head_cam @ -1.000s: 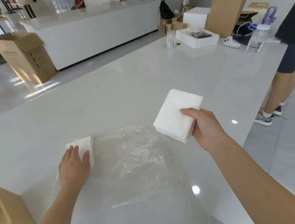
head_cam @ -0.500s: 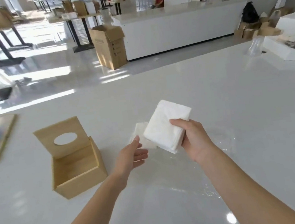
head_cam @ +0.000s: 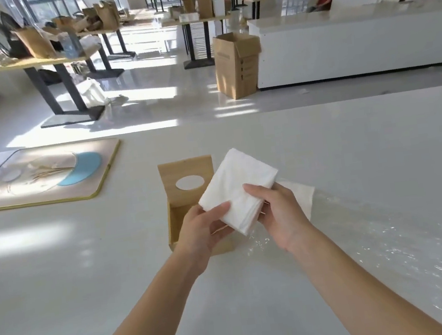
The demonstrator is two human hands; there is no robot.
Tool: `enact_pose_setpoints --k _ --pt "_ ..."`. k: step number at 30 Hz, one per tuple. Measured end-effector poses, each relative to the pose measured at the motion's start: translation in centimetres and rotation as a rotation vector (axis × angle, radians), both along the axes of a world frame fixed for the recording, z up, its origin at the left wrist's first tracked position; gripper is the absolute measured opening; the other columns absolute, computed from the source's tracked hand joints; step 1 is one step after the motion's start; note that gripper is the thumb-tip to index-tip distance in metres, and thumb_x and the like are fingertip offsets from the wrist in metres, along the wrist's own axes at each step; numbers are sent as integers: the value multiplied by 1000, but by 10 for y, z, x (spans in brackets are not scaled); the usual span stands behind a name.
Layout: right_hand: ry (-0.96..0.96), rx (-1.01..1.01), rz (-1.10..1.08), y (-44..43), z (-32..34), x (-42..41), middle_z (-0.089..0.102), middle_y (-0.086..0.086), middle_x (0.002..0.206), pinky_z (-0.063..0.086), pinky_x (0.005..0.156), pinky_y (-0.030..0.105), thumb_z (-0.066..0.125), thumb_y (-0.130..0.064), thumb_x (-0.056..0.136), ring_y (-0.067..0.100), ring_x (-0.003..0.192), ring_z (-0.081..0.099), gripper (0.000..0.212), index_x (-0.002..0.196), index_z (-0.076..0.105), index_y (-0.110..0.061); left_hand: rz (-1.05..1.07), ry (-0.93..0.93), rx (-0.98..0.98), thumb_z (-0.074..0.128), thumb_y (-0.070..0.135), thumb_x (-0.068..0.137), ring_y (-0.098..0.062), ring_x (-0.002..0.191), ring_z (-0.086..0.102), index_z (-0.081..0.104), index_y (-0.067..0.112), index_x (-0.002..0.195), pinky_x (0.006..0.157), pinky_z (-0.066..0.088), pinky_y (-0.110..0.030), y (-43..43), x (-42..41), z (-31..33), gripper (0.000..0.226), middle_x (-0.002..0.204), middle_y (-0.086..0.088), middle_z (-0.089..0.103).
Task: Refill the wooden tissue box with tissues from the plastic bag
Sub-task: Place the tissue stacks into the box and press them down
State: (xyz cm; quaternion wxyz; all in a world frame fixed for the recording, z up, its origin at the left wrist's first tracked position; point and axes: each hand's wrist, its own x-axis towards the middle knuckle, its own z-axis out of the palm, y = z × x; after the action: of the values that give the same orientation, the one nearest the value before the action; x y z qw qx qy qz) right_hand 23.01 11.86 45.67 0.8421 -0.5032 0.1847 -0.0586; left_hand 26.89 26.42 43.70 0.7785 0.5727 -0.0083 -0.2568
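with my left hand [head_cam: 203, 229] and right hand [head_cam: 280, 210] both pinching the thick white stack of folded tissues [head_cam: 237, 189] above the open light wooden tissue box [head_cam: 181, 214], i'd square its edges, then lower it flat.

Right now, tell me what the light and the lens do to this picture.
Head view: sunlight through the far windows burns out patches of floor and puts soft glare on the white table; the plastic bag shows only by its glints; the wide-angle lens bends the table's far edge; the tissue stack in the left hand and right hand is sharp, the left margin smeared.
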Motion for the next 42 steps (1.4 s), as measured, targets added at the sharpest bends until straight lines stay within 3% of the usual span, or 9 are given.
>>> enact_pose_setpoints --k 5,9,14,20,25,31,35,38,42 --pt "-21 -31 85 8 4 11 68 5 92 54 76 39 67 -28 80 21 85 65 24 98 64 -11 105 49 -28 65 12 81 -34 93 66 50 0 122 66 57 -43 27 23 13 45 115 -20 65" --pt "49 -105 122 8 4 22 67 3 81 53 73 38 66 -39 79 21 79 65 33 96 67 -11 111 32 22 69 11 77 -22 75 71 54 5 108 58 57 -36 48 41 15 35 93 -7 71" --pt "167 -242 201 10 -2 31 64 10 87 51 64 30 69 -21 80 23 76 63 21 92 66 -4 65 20 176 74 16 73 -21 80 67 61 9 103 53 55 -30 69 61 9 33 93 -3 71" --pt "267 -420 187 20 -17 39 68 9 83 46 67 28 72 -20 76 21 72 61 22 89 68 -2 126 3 294 71 8 76 -13 63 71 68 9 84 50 55 -28 77 66 -4 8 70 4 75" --pt "274 -569 207 25 -22 47 64 2 70 39 58 25 71 -21 75 13 59 57 14 73 67 -7 190 -64 403 70 8 78 -18 79 68 67 10 79 67 54 -31 77 70 -6 3 83 -1 72" --pt "247 -747 173 30 -28 53 63 9 72 41 62 27 72 -23 74 19 63 57 31 83 63 6 206 -112 485 66 7 81 -14 69 67 65 9 74 44 50 -16 74 76 -7 8 79 -1 70" --pt "253 -880 184 33 -29 55 66 11 76 43 64 31 70 -27 76 28 74 62 33 87 61 3 211 -147 555 67 11 81 -24 84 66 62 3 93 68 57 -33 72 75 -8 15 92 -8 68" --pt "272 -981 221 36 -29 56 57 7 70 38 60 30 66 -25 76 22 66 52 35 85 59 8 240 -160 627 70 16 79 -28 96 64 58 5 108 86 53 -46 71 75 -9 34 105 -11 66" --pt "305 -1008 286 35 -29 58 52 8 67 31 55 29 65 -20 75 20 61 45 18 68 56 -5 254 -222 768 74 20 75 -23 94 63 61 8 104 85 52 -40 68 74 -12 33 98 -4 67"
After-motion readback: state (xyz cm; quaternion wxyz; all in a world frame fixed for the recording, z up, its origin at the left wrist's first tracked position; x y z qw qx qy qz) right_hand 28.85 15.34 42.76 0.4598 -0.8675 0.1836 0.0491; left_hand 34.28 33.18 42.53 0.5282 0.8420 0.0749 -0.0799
